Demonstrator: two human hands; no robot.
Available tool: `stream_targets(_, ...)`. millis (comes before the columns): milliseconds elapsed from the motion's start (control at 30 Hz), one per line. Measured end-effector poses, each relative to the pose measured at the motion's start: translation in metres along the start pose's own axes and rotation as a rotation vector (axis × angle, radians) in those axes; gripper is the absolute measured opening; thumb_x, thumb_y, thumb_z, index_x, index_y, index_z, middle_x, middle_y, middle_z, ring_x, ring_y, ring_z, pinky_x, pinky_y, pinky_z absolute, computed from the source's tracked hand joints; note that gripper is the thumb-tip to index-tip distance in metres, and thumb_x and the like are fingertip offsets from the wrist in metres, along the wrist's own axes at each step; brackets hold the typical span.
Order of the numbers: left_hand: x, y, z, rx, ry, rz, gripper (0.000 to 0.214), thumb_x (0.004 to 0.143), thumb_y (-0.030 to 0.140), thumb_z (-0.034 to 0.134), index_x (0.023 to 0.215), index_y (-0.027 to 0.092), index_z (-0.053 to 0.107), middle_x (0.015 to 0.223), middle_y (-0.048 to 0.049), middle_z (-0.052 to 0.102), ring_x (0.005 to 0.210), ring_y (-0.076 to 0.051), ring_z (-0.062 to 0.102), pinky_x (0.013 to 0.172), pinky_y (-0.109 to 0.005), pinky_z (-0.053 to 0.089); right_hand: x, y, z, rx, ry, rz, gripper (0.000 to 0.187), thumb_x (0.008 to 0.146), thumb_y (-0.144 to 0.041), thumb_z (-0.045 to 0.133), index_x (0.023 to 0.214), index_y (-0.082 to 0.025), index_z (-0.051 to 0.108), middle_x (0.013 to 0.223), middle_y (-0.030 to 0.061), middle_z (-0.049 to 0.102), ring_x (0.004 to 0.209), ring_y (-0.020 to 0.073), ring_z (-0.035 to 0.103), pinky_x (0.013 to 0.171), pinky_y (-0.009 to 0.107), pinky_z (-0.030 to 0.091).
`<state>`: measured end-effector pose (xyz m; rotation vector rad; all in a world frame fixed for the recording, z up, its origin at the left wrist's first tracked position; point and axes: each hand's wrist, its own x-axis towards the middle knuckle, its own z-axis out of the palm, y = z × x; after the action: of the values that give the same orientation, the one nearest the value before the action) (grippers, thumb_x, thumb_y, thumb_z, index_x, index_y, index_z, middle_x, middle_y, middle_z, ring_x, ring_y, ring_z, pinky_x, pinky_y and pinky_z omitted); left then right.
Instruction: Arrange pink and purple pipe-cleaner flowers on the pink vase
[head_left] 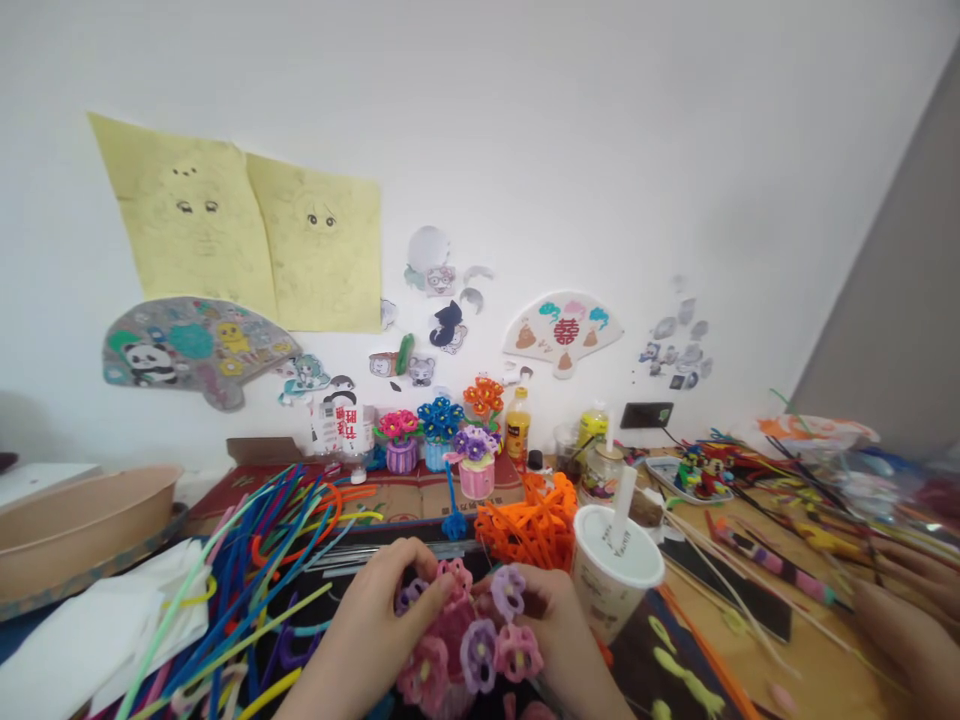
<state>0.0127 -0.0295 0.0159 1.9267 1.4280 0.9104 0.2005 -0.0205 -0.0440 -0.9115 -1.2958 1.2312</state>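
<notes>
Low in the head view, close to me, is a bunch of pink and purple pipe-cleaner flowers [480,655] with yellow centres. My left hand [379,625] curves round its left side, thumb over the front and fingers closed on it. On the right side my right hand [559,625] has bent fingers among the blooms, just behind a lilac flower [508,592]; their tips are hidden. The base of the bunch is partly cut off by the lower edge. Beyond my hands lies a heap of orange pipe cleaners [529,525], beside a single blue flower [454,524] on a stem.
A lidded drink cup with a straw [619,550] stands right of my right hand. Loose coloured pipe cleaners [255,580] and white paper [105,640] lie left. Finished flower pots [477,476] line the back. Another person's hand [911,610] is at far right.
</notes>
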Motion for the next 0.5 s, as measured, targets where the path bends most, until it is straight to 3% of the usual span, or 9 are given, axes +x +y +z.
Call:
stream_targets(100,-0.002,0.003,-0.001,0.005,-0.028,-0.023,0.031,0.081,0.050,0.045,0.072,0.021,0.050,0.076,-0.0013,0.057,0.075,-0.020,0.052,0.071,-0.029,0.036,-0.002,-0.003,0.005,-0.008,-0.015,0.002,0.003,0.057,-0.014,0.067,0.056,-0.013,0.070,0.053,-0.0031,0.054,0.055,0.0103,0.045,0.055,0.021,0.039)
stream_targets(200,-0.002,0.002,-0.002,0.011,-0.033,-0.041,0.035,0.082,0.053,0.044,0.071,0.020,0.051,0.072,0.0000,0.055,0.068,-0.018,0.048,0.065,-0.029,0.033,-0.004,-0.009,0.009,-0.007,-0.032,0.008,0.011,0.058,-0.019,0.071,0.051,-0.012,0.065,0.052,-0.0046,0.047,0.054,0.0086,0.038,0.052,0.019,0.033)
stream_targets(300,-0.001,-0.002,-0.002,-0.007,-0.043,-0.045,0.036,0.082,0.054,0.044,0.072,0.020,0.052,0.070,0.0006,0.054,0.066,-0.017,0.047,0.063,-0.029,0.033,-0.007,-0.019,0.010,-0.011,-0.096,0.014,0.013,0.056,-0.021,0.075,0.051,-0.012,0.067,0.052,-0.0040,0.048,0.055,0.0090,0.039,0.052,0.019,0.033)
stream_targets(500,0.000,-0.002,-0.002,-0.066,-0.027,-0.029,0.036,0.078,0.054,0.047,0.076,0.020,0.056,0.081,-0.0042,0.061,0.084,-0.023,0.054,0.075,-0.032,0.040,-0.008,-0.026,0.007,-0.030,-0.122,-0.027,0.011,0.058,-0.023,0.074,0.065,-0.014,0.077,0.059,-0.0002,0.062,0.060,0.0132,0.051,0.060,0.023,0.043)
